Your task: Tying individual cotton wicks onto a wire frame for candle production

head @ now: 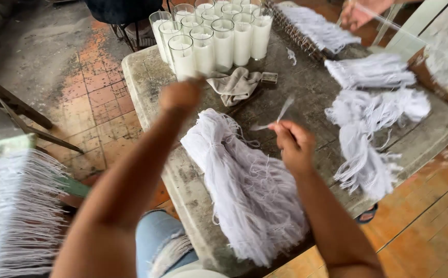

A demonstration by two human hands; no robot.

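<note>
Head view, near to far.

- Knee in torn blue jeans (157,239): bottom centre, against the near edge of the tabletop (146,77).
- Fringe of white strings (15,211): lower left, blurred, hanging off a green edge.
- Large bundle of white strings (244,190): lies on the tabletop between the two forearms, loose ends fanned toward the camera.
- Right hand (293,144): above the tabletop just right of the large bundle, fingers pinched together on a single white string (281,114) that rises up and left from the fingertips.
- Left hand (180,95): raised over the tabletop just short of the glasses, blurred; it looks closed, but whether it holds anything cannot be told.
- Grey cloth (234,85): crumpled on the tabletop just below the glasses.
- Glasses of white wax (218,38): packed in rows at the far left corner.
- Further string bundles (370,118): three or so along the right side, well apart from the large bundle.
- Another person's hand (358,13): top right, at the far edge.
- Tiled floor (95,92): left of the tabletop.
</note>
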